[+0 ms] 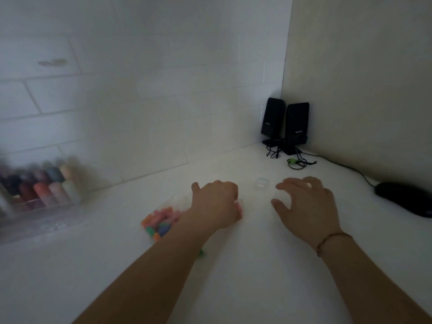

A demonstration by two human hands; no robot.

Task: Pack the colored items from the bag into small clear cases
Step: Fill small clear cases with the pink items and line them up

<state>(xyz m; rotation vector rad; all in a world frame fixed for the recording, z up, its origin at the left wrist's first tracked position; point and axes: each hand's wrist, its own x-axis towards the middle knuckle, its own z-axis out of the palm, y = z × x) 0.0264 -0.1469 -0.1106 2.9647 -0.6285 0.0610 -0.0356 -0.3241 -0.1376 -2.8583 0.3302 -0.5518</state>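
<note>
The left hand (216,202) curled on the clear bag (163,218) of soft, light colored items (159,224) under its wrist, while the right hand (304,202) hung open just right of 1 small, slippery clear case (262,184), best pinched by its sides.

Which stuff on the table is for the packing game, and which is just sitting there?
For the job:
bag of colored items
small clear case
left hand
right hand

Just lying about:
two black speakers
black mouse
box of colored bottles
</note>
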